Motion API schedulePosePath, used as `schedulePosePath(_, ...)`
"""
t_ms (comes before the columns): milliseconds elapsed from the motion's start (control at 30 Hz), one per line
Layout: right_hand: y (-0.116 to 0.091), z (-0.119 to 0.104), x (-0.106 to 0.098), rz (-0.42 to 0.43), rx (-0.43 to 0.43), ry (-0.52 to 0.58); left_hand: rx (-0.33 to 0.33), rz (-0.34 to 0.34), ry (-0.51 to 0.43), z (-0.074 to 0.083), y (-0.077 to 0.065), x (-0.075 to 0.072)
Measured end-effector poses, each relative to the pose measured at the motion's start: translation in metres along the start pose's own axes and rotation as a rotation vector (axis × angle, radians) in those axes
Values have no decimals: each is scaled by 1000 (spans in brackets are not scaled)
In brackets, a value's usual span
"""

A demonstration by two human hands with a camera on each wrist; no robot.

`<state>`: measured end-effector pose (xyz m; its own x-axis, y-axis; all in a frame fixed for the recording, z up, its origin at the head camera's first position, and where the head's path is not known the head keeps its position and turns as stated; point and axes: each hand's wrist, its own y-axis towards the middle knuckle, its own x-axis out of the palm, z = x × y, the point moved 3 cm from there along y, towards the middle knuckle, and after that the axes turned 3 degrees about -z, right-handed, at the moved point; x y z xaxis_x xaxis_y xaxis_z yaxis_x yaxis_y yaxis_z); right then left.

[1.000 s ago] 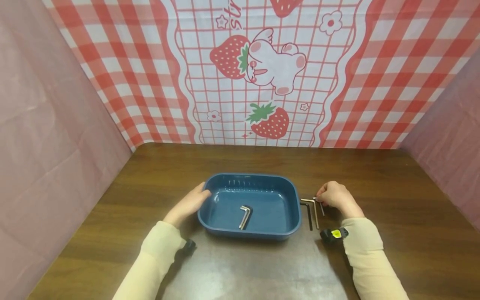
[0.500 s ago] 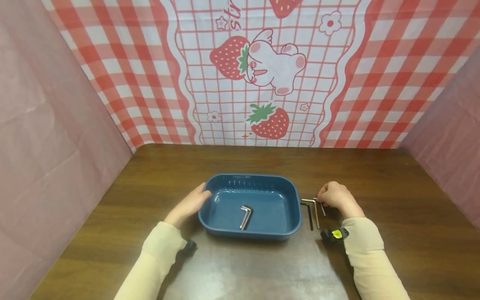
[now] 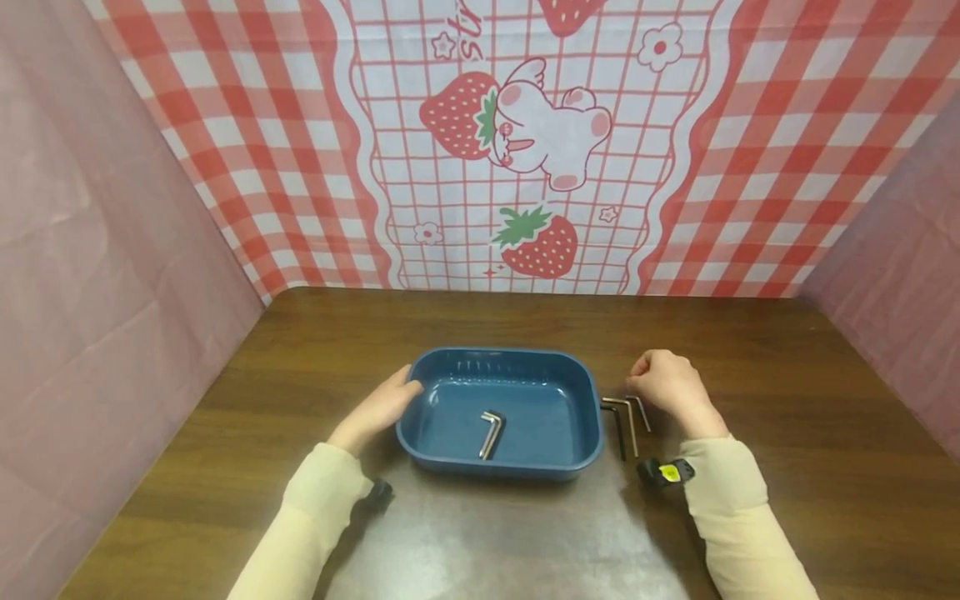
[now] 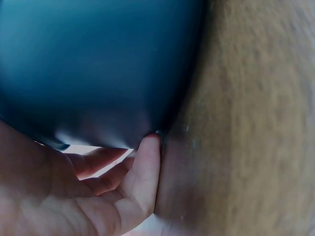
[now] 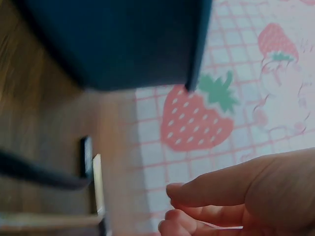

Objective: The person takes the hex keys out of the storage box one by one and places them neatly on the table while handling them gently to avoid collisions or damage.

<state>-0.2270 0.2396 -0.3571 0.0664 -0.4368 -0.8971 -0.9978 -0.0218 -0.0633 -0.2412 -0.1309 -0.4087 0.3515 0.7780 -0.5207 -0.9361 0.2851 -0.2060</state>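
Observation:
My left hand (image 3: 378, 408) grips the left end of a blue rectangular tray (image 3: 498, 468), thumb over the rim and fingers against the outside wall. A shiny L-shaped hex key (image 3: 491, 435) lies in the tray, with a dark shape close beside it that may be another key or a shadow. On the table right of the tray lie a black hex key (image 3: 619, 433), a brass-coloured hex key (image 3: 632, 429) and a smaller silver hex key (image 3: 643, 414), side by side. Just above the silver key, my right hand (image 3: 670, 387) hovers with loosely bent fingers, holding nothing.
The brown wooden table (image 3: 480, 542) ends at a red-and-white strawberry cloth (image 3: 540, 242) at the back. Pink curtains (image 3: 90, 275) hang at both sides. The black key's short end lies close to the tray's right wall.
My right hand has let go of the small silver hex key and risen slightly up and away from it. The key stays on the table. My left hand has stayed at the tray.

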Motion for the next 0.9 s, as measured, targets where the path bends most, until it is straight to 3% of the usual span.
schedulePosePath(133, -7, -19, -9, 76, -57, 16, 10, 7, 2, 1, 1, -1)
schedulePosePath(400, -18, -53, -12, 113, -131, 66, 22, 6, 6, 2, 1, -1)
schedulePosePath(900, -12, -87, 23, 102, -203, 70, 26, 13, 19, -1, 1, 1)
